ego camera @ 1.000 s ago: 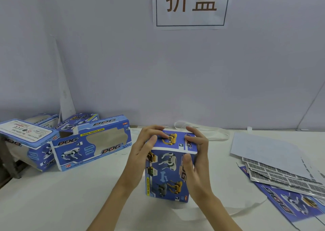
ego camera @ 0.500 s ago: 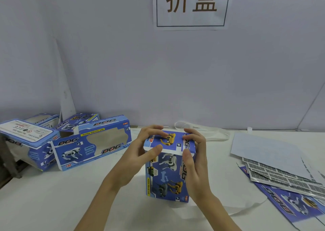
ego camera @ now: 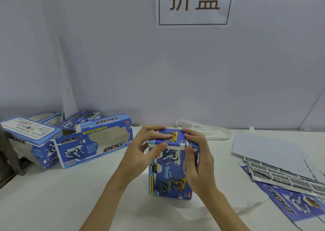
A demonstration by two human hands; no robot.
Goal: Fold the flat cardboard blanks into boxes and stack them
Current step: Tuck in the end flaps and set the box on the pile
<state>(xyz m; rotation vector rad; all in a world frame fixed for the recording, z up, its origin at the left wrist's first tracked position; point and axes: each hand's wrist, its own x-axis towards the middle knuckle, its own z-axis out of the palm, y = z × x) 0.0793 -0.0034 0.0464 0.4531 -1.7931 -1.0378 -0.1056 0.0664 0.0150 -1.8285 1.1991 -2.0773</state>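
Observation:
A blue toy-dog box (ego camera: 171, 174) stands upright on end in the middle of the white table. My left hand (ego camera: 140, 153) grips its top left edge, thumb pressed on the front of the folded-down top flap and fingers curled over the far side. My right hand (ego camera: 197, 158) grips the top right corner, thumb on the front face and fingers over the flap. The top flap lies nearly flat on the box. A pile of flat blanks (ego camera: 288, 193) lies at the right, partly under sheets.
Several folded blue boxes (ego camera: 95, 141) lie at the left against the wall, one with a white label panel (ego camera: 28, 130). White paper (ego camera: 267, 150) and barcode sheets (ego camera: 281, 174) cover the blanks at right. A white strap (ego camera: 204, 128) lies behind the box. The wall stands close behind.
The top flap has been folded down from raised to nearly flat on the box. Both hands stayed at the top, my left thumb shifting onto the flap's front edge.

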